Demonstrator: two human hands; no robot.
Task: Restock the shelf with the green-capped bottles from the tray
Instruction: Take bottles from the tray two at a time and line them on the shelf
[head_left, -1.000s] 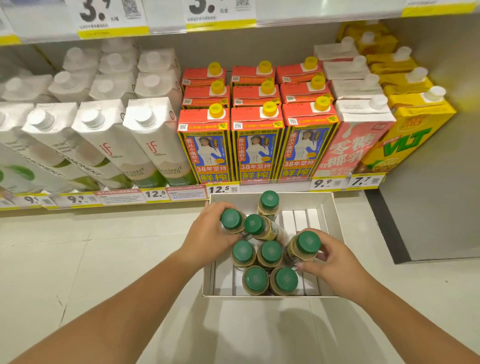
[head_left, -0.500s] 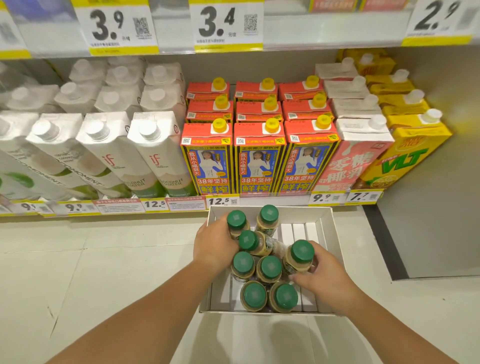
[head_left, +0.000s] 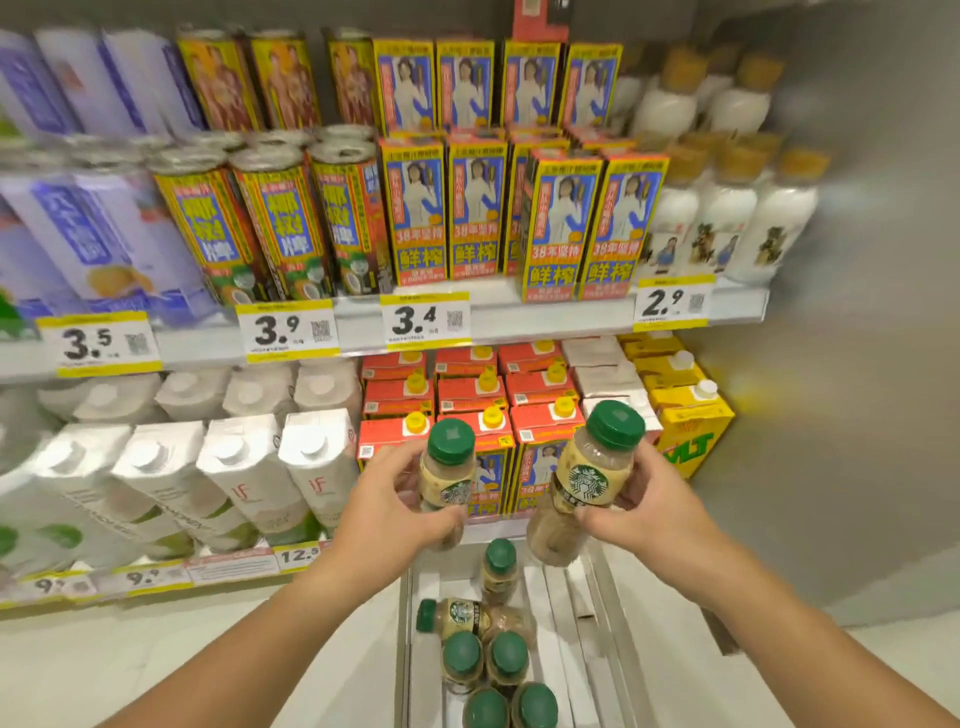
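Observation:
My left hand (head_left: 387, 512) grips a green-capped coffee bottle (head_left: 448, 470) by its body, lifted upright above the tray. My right hand (head_left: 641, 501) grips a second green-capped bottle (head_left: 589, 478), held slightly tilted and a little higher. Both bottles hang in front of the lower shelf's red-topped cartons. Below them the white tray (head_left: 587, 623) sits on the floor. It holds several more green-capped bottles (head_left: 506, 662) standing upright and one bottle lying on its side (head_left: 462, 616).
The lower shelf carries white cartons (head_left: 244, 478), red-topped cartons (head_left: 470, 389) and yellow cartons (head_left: 685, 415). The upper shelf (head_left: 519, 317) carries cans, blue-and-yellow cartons and white bottles (head_left: 727, 223) behind price tags. A grey wall panel (head_left: 857, 312) bounds the right side.
Both hands have lifted one bottle each out of the tray, up to the lower shelf's height. The view has tilted up, showing the upper shelf. One bottle now lies toppled in the tray.

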